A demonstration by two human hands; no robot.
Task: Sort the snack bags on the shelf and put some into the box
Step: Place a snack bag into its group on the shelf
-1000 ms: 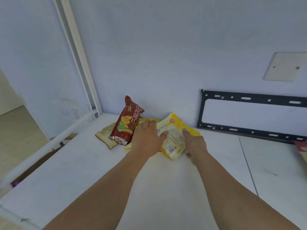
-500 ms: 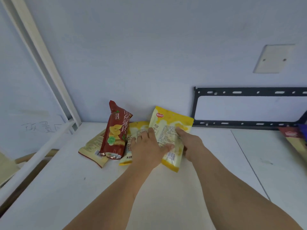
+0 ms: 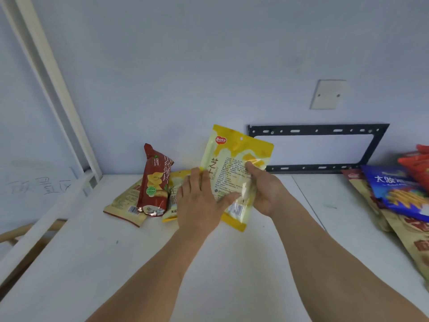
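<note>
From the head camera, a person's two bare hands hold one flat yellow plastic snack bag printed with cheese cubes (image 3: 234, 173) upright above a white shelf (image 3: 232, 275), its back panel of small print facing the viewer. The right hand (image 3: 267, 194) grips the bag's right edge, thumb across the front and fingers (image 3: 251, 166) clamped on the film. The left hand (image 3: 199, 203) lies along the bag's left side, its fingers together behind the bag and its thumb pressed against the lower front.

Three more bags sit at the back left of the shelf, near the pale wall (image 3: 185, 66). One dark red foil crisp bag (image 3: 154, 182) leans upright; one beige flat pouch with a barcode (image 3: 126, 203) lies beneath and to its left; a second yellow snack bag (image 3: 173, 194) lies flat just beside the red one, partly hidden by the left hand.

At the right edge lies a pile of overlapping bags: one blue bag showing fries (image 3: 394, 189) sits on top of tan pouches with red print (image 3: 413, 242), with orange-red packaging (image 3: 417, 166) behind; how many lie in the pile cannot be told.

One black metal mounting bracket (image 3: 318, 131) and one blank white wall plate (image 3: 327, 95) are fixed to the wall. One white metal frame post (image 3: 58, 89) rises at left.
</note>
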